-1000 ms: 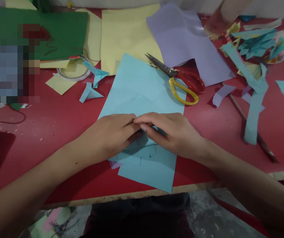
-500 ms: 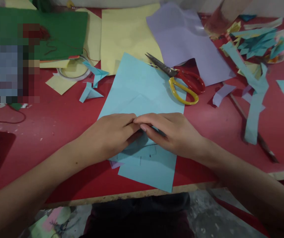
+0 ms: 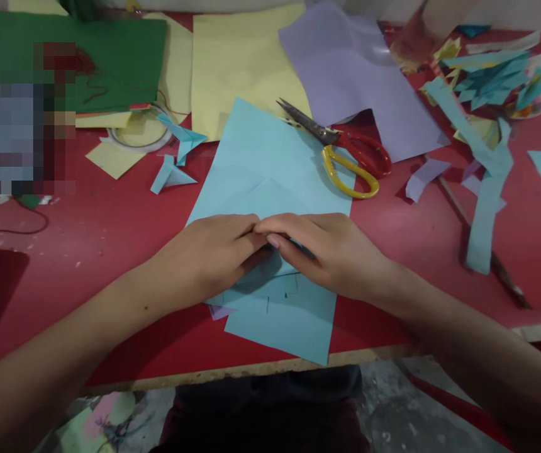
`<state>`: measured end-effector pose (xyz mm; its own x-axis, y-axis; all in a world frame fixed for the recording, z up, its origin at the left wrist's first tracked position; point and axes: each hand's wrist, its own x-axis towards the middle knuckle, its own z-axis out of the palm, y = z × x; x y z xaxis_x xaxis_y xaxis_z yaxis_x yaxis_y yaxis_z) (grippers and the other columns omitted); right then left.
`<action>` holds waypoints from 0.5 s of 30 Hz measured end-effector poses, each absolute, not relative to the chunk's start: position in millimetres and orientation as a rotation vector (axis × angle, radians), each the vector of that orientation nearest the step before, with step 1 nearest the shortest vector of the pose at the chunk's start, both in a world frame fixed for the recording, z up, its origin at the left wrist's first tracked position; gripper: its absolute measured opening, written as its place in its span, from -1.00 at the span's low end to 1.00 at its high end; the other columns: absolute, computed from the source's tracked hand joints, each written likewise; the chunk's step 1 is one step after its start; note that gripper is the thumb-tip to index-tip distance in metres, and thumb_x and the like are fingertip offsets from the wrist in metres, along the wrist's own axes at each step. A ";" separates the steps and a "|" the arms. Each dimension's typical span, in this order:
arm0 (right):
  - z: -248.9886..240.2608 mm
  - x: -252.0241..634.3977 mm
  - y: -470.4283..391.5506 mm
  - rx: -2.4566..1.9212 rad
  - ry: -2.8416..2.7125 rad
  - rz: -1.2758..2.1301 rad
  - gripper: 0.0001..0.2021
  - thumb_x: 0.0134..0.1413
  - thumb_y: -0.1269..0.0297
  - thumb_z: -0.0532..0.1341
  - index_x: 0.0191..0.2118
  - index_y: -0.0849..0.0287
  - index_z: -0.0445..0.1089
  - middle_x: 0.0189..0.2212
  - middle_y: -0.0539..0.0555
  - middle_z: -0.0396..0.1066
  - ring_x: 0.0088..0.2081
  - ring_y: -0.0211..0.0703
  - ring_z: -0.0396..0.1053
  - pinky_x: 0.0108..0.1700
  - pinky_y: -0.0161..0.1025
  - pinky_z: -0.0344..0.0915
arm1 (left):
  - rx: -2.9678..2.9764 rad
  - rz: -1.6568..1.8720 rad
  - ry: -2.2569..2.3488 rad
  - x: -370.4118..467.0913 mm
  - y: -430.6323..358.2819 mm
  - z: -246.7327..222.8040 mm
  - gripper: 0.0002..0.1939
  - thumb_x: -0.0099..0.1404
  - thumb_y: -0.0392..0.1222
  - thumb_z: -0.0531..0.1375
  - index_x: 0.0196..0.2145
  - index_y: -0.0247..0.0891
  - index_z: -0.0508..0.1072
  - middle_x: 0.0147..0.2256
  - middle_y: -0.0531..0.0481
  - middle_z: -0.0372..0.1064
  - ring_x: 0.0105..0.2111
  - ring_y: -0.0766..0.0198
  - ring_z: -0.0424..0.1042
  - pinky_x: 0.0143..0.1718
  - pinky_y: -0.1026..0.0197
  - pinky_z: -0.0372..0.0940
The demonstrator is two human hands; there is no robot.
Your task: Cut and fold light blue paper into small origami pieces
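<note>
My left hand (image 3: 218, 251) and my right hand (image 3: 324, 248) meet at the fingertips over a light blue sheet of paper (image 3: 256, 154). Both are closed, their fingers bent down and pressed on light blue paper. A faint pointed paper outline shows just beyond the knuckles, and blue shows between my right thumb and forefinger. How the paper is folded under my palms is hidden. Below the hands, a lower part of light blue paper (image 3: 294, 327) carries dark pen marks. Beyond my right hand, scissors (image 3: 331, 138) with one red and one yellow handle lie partly spread across the sheet.
Yellow paper (image 3: 246, 69), purple paper (image 3: 346, 63) and green paper (image 3: 124, 63) lie along the back of the red table (image 3: 124, 251). Left of the sheet are a tape roll (image 3: 157, 141) and small folded blue pieces (image 3: 171, 177). Blue strips (image 3: 482, 220) and a thin stick (image 3: 506, 280) lie right.
</note>
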<state>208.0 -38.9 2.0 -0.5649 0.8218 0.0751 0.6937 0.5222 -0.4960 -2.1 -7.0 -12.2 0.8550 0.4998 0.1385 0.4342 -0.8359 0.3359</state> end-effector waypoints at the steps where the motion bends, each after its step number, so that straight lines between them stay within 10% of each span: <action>1: 2.4 207.9 -39.1 -1.270 -2.474 0.597 -0.68 0.39 0.25 -0.06 0.05 0.14 0.36 -0.24 0.07 0.56 -0.32 -0.18 0.48 -0.33 -0.29 0.23 | 2.735 0.329 0.697 -2.3 -6.5 -12.3 -0.67 0.50 -0.14 -0.08 -0.05 -0.28 0.42 -0.26 -0.11 0.42 -0.34 0.17 0.38 -0.40 0.18 0.18; 15: 4.6 205.4 -40.7 -1.209 -2.580 0.408 -0.70 0.38 0.28 -0.04 0.04 0.20 0.36 -0.25 0.12 0.57 -0.36 -0.16 0.46 -0.40 -0.30 0.17 | 2.584 0.370 0.600 -6.0 -0.1 -11.7 -0.79 0.47 -0.26 0.01 -0.08 -0.30 0.41 -0.26 -0.07 0.39 -0.32 0.21 0.35 -0.36 0.23 0.20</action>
<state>205.4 -40.7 4.6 -0.6188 0.7768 0.1169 0.7030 0.6139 -0.3590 -6.0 -0.1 -11.7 0.8688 0.4711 0.1524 0.3476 -0.7996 0.4898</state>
